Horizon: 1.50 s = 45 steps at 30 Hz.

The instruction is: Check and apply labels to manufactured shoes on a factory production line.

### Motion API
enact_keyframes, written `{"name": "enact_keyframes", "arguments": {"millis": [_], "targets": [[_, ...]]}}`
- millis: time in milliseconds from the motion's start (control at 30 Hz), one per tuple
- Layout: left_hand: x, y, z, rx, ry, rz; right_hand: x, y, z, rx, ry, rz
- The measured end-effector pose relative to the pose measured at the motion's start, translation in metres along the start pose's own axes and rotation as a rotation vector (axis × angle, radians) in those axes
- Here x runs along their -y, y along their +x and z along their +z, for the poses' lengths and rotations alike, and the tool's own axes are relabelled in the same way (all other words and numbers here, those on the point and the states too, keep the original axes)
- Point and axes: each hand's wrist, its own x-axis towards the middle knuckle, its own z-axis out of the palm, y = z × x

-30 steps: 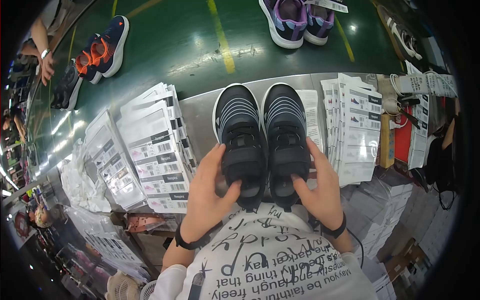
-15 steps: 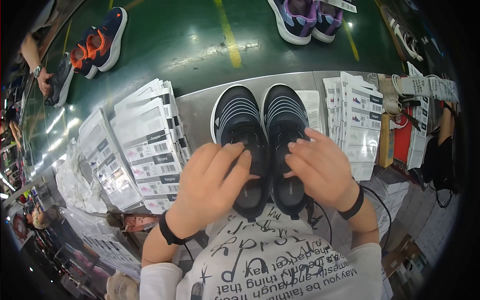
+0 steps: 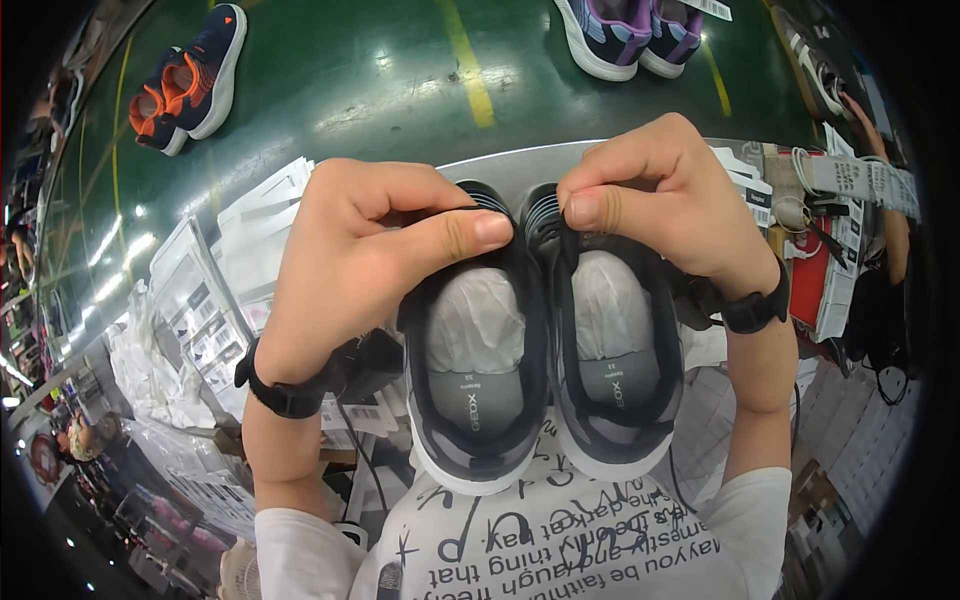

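Dark sneakers (image 3: 485,455), a pair side by side with their heels toward me, hung in my grasp just in front of my white shirt (image 3: 590,530), apparently tipped so that their openings faced me. My left hand (image 3: 350,255) pinched the upper edge of the left opening between thumb and fingers; my right hand (image 3: 665,205) gripped the other shoe likewise, though I could not tell whether tongue or strap lay in either pinch.

As for progress, both openings were spread, the grey insoles (image 3: 475,402) lay inside, and crumpled white paper (image 3: 475,320) sat ahead of them. Neither shoe was released, so I judged the work at the openings unfinished; what else remained, nothing showed me.

Half a second earlier the pair had lain flatter, toes out over the metal worktop (image 3: 512,168), and no paper showed. Now my hands mostly hid the toes, and the dark shoe beside the orange-and-navy pair (image 3: 215,75) had gone from its spot.
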Motion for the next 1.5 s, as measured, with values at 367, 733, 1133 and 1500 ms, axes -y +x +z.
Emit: {"name": "enact_keyframes", "arguments": {"millis": [367,733,1133,1500], "targets": [[0.011,0.002,0.007,-0.068,0.004,0.047,-0.001,-0.005,0.005,-0.086,-0.038,-0.068],[0.075,-0.093,0.052,-0.129,0.733,0.407,-0.051,-0.118,0.075,-0.288,-0.738,-0.494],[0.014,-0.056,0.035,-0.032,0.525,0.075,-0.006,-0.088,0.047,-0.236,-0.532,-0.019],[0.008,-0.055,0.032,-0.019,0.519,-0.014,0.005,-0.083,0.04,-0.144,-0.523,0.241]]}}
